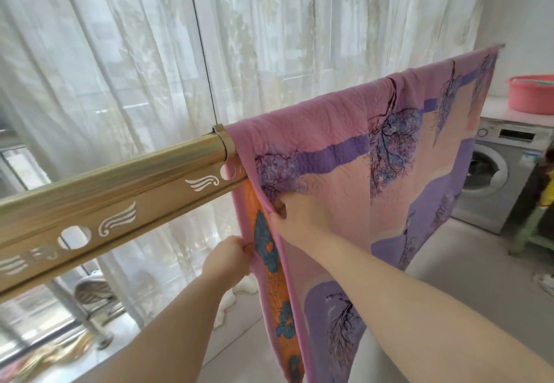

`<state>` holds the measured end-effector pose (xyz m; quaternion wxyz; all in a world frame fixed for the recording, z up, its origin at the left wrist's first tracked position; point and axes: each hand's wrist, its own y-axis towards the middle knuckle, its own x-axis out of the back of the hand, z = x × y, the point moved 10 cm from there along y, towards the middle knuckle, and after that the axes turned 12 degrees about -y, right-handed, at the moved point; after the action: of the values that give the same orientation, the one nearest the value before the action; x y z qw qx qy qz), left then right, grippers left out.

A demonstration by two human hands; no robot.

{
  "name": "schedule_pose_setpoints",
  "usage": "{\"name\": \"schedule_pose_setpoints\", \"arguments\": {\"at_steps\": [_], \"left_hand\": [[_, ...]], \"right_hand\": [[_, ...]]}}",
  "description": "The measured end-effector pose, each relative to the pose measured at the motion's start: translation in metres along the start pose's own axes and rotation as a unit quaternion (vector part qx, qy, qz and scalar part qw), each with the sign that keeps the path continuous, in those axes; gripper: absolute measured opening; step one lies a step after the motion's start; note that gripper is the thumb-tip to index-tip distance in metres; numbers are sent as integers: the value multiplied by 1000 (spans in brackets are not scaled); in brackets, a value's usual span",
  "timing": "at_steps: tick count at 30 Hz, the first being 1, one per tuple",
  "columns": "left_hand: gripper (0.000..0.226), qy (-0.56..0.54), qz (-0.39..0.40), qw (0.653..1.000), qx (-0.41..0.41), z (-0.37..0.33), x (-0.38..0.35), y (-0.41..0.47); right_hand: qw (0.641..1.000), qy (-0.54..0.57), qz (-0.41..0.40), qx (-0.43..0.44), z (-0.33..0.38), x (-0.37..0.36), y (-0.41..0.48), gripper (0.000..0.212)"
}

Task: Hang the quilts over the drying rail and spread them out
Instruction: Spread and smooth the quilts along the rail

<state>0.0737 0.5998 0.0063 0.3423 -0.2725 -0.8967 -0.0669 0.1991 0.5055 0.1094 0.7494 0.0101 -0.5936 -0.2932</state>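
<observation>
A pink and purple quilt with tree prints hangs draped over the gold drying rail, covering the rail's right stretch. An orange and blue cloth shows along the quilt's left edge, under the front layer. My left hand pinches the pink left edge below the rail. Slightly higher and to the right, my right hand grips a fold of the front layer. The rail's left part is bare, and a thin cable holds the rail up.
Sheer white curtains cover the window behind the rail. A washing machine stands at the right with a pink basin on the counter above it. A stool sits near the window at lower left.
</observation>
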Motion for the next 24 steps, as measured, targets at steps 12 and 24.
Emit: {"name": "schedule_pose_setpoints", "arguments": {"at_steps": [12, 24], "left_hand": [[24, -12, 76, 995, 59, 72, -7, -7], [54, 16, 62, 995, 76, 75, 26, -11]], "right_hand": [[997, 32, -32, 59, 72, 6, 15, 25], [994, 65, 1, 91, 79, -8, 21, 53]]}}
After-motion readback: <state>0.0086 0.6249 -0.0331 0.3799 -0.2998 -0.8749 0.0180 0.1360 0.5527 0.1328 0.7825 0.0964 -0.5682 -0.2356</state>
